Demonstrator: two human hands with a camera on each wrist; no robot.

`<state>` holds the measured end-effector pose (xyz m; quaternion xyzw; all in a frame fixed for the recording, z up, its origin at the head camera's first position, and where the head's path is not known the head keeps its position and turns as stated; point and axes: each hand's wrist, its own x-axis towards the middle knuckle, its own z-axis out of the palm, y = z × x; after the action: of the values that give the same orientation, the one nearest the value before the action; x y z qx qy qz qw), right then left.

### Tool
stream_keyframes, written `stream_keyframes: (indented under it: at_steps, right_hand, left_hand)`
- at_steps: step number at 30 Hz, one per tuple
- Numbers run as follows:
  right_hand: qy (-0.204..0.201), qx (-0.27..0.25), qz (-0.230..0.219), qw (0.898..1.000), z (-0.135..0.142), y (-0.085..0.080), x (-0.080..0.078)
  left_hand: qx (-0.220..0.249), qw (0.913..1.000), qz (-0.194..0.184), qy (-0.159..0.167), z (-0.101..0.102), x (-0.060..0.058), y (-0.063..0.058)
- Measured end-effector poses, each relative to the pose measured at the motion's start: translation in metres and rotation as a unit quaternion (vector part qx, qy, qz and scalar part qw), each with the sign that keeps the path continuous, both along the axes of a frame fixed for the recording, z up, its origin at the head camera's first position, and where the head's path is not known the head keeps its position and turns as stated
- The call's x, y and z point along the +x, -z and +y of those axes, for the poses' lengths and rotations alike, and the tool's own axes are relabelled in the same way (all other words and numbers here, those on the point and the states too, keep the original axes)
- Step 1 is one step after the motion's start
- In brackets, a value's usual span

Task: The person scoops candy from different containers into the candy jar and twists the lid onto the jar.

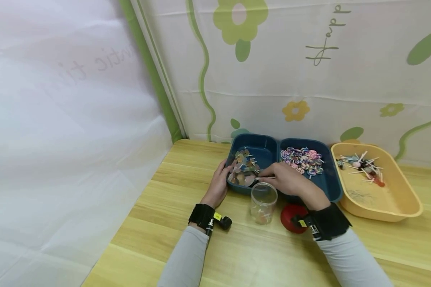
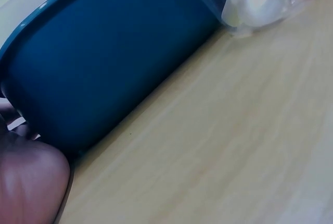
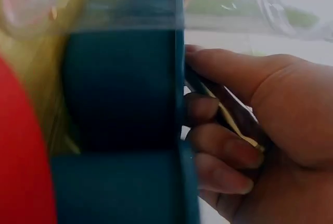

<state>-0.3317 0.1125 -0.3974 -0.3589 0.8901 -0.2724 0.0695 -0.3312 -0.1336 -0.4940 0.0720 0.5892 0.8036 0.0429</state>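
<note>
Against the left side of the dark blue divided tray [image 1: 307, 139] is my left hand [image 1: 217, 186], gripping its edge. The left wrist view shows that hand [image 2: 31, 179] by the tray's outer wall [image 2: 109, 62]. Over the left compartment, my right hand [image 1: 285, 180] holds what look like slim, dark tweezers [image 3: 229, 108] between thumb and curled fingers. Their tips are among lollipop-shaped pieces [image 1: 242, 178] on white sticks and hard to make out. A clear jar [image 1: 264, 199] stands open in front of the tray, a few pieces [image 2: 260, 0] at its bottom.
Small swirl lollipops [image 1: 301, 159] fill part of the tray's right compartment. To the right, a yellow tray [image 1: 388, 203] holds more stick pieces [image 1: 366, 167]. A round red lid [image 1: 291, 218] lies beside the jar, under my right wrist. A printed curtain [image 1: 258, 95] hangs behind the table.
</note>
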Motion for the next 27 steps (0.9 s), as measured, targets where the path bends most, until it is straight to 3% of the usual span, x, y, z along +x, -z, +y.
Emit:
stream_keyframes:
  at_steps: [8, 17, 27]
  right_hand:
    - [-0.018, -0.025, -0.055, 0.998, 0.008, 0.003, -0.006]
    - [-0.033, -0.049, -0.054, 0.997, 0.024, -0.005, -0.008]
    - [-0.002, -0.125, -0.085, 0.988, 0.034, -0.005, -0.011]
  left_hand:
    - [-0.007, 0.9999, -0.004, -0.011, 0.001, 0.002, 0.000]
    - [-0.012, 0.9999, 0.002, -0.012, 0.003, 0.000, -0.002]
    - [-0.025, 0.9997, 0.005, 0.000, 0.001, 0.000, -0.001]
